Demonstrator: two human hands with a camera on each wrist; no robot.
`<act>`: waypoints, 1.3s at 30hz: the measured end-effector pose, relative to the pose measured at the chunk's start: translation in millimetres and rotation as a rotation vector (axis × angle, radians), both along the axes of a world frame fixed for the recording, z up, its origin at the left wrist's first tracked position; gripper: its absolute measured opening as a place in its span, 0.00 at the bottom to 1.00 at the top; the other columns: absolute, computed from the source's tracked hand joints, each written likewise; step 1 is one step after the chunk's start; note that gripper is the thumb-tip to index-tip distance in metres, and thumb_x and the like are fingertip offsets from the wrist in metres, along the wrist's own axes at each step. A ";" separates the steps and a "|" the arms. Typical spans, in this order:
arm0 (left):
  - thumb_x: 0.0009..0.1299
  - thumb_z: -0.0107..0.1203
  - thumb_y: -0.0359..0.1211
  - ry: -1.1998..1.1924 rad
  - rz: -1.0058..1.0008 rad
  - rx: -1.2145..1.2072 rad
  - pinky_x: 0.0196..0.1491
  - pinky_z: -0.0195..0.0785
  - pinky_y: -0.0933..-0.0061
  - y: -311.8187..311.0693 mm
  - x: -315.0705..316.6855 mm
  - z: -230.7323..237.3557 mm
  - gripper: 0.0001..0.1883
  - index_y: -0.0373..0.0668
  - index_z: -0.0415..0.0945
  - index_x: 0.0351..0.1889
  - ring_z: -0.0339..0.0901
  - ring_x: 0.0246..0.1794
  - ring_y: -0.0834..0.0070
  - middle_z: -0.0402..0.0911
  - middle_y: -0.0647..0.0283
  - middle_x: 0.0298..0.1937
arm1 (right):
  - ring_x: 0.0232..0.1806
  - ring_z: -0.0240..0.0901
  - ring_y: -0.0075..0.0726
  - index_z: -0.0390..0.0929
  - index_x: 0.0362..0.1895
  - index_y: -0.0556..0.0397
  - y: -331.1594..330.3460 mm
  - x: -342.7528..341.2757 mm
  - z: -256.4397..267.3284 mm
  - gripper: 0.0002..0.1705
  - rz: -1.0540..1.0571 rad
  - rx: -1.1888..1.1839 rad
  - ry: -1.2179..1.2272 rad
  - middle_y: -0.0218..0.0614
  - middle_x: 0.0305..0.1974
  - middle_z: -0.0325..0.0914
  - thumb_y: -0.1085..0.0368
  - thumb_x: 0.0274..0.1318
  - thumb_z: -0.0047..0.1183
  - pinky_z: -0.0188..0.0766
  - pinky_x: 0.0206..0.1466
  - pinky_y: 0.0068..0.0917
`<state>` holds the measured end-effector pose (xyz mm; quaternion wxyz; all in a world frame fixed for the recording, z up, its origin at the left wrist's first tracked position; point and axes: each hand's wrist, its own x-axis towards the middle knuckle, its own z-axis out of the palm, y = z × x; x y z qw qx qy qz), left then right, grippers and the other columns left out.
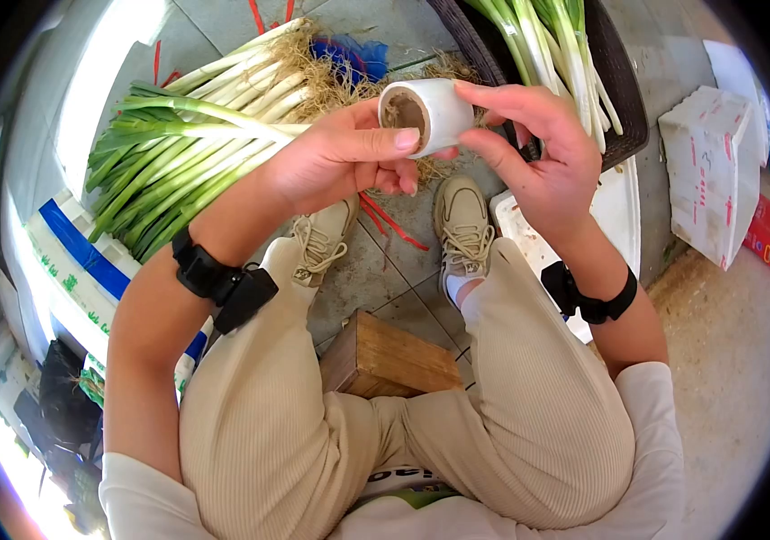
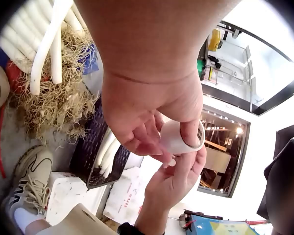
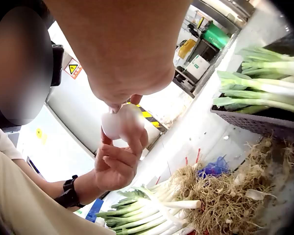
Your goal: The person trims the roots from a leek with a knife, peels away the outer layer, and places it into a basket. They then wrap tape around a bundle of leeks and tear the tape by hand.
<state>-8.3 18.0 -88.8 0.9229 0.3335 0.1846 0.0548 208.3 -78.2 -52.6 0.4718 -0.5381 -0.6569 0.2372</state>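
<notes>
A white tape roll (image 1: 448, 114) with a brown hollow core is held up above the shoes in the head view. My left hand (image 1: 349, 153) grips it, thumb across the open end and fingers underneath. On the roll's other side, the thumb and fingertips of my right hand (image 1: 543, 148) pinch its edge. The left wrist view shows the left thumb over the rim of the roll (image 2: 179, 137). Below and left of the hands lies a pile of leeks (image 1: 214, 135), white stems and tangled roots toward the middle.
A dark woven basket (image 1: 628, 108) holding more leeks stands at the upper right. Beside it sit a white foam box (image 1: 624, 202) and a stained white carton (image 1: 709, 171). A wooden block (image 1: 394, 355) is between the legs; red strips (image 1: 389, 222) lie on the tiles.
</notes>
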 end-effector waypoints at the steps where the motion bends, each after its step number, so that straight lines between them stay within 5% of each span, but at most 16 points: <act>1: 0.69 0.62 0.46 0.001 0.002 0.021 0.42 0.71 0.78 -0.5 0.5 0.2 0.30 0.39 0.68 0.63 0.78 0.38 0.79 0.80 0.58 0.55 | 0.38 0.79 0.20 0.84 0.48 0.50 0.1 0.0 -1.1 0.19 0.001 0.009 0.021 0.28 0.47 0.84 0.71 0.50 0.69 0.59 0.29 0.15; 9: 0.69 0.64 0.42 0.008 0.017 0.063 0.42 0.71 0.78 0.7 3.7 4.2 0.33 0.38 0.64 0.67 0.75 0.37 0.81 0.79 0.56 0.57 | 0.38 0.79 0.20 0.83 0.45 0.55 -1.2 2.9 -4.9 0.15 -0.044 -0.066 0.113 0.33 0.42 0.85 0.76 0.50 0.67 0.65 0.32 0.14; 11: 0.70 0.63 0.41 0.019 0.007 0.053 0.43 0.70 0.78 0.9 2.9 3.6 0.33 0.39 0.62 0.68 0.75 0.37 0.81 0.79 0.56 0.57 | 0.38 0.78 0.18 0.79 0.45 0.56 1.3 -4.9 -6.3 0.16 -0.065 -0.153 0.509 0.35 0.41 0.85 0.79 0.52 0.64 0.68 0.35 0.14; 13: 0.70 0.62 0.39 0.054 0.022 0.068 0.43 0.70 0.79 -0.2 4.4 1.7 0.33 0.39 0.61 0.70 0.75 0.37 0.81 0.79 0.57 0.57 | 0.35 0.75 0.16 0.75 0.46 0.57 2.5 -4.8 -7.9 0.17 -0.078 -0.165 0.523 0.36 0.41 0.85 0.81 0.53 0.62 0.69 0.36 0.14; 15: 0.66 0.67 0.38 0.047 0.048 0.039 0.38 0.69 0.79 -1.5 6.8 2.7 0.26 0.42 0.71 0.59 0.78 0.34 0.81 0.79 0.69 0.40 | 0.32 0.72 0.16 0.75 0.44 0.56 3.1 -1.3 -8.8 0.17 -0.062 -0.146 0.478 0.36 0.40 0.84 0.82 0.52 0.62 0.68 0.36 0.14; 23: 0.64 0.68 0.32 0.090 0.061 0.091 0.38 0.72 0.79 -2.9 6.9 -1.5 0.30 0.38 0.66 0.62 0.78 0.35 0.81 0.81 0.65 0.43 | 0.31 0.64 0.14 0.75 0.42 0.56 3.3 1.5 -11.8 0.15 -0.055 -0.211 0.352 0.28 0.37 0.78 0.81 0.53 0.61 0.62 0.36 0.13; 32: 0.62 0.70 0.29 0.151 0.088 0.146 0.36 0.74 0.78 -3.4 4.1 2.5 0.29 0.39 0.68 0.59 0.79 0.36 0.83 0.81 0.66 0.42 | 0.39 0.67 0.23 0.65 0.43 0.55 7.2 -1.3 -13.3 0.09 0.102 -0.206 0.324 0.35 0.39 0.73 0.79 0.64 0.50 0.66 0.46 0.19; 39: 0.67 0.67 0.36 0.147 0.112 0.072 0.37 0.71 0.77 1.6 -1.5 1.1 0.29 0.39 0.66 0.62 0.77 0.31 0.79 0.79 0.65 0.42 | 0.39 0.66 0.24 0.65 0.42 0.54 3.1 -1.2 -3.6 0.07 0.207 -0.184 0.298 0.36 0.41 0.72 0.78 0.66 0.48 0.67 0.47 0.20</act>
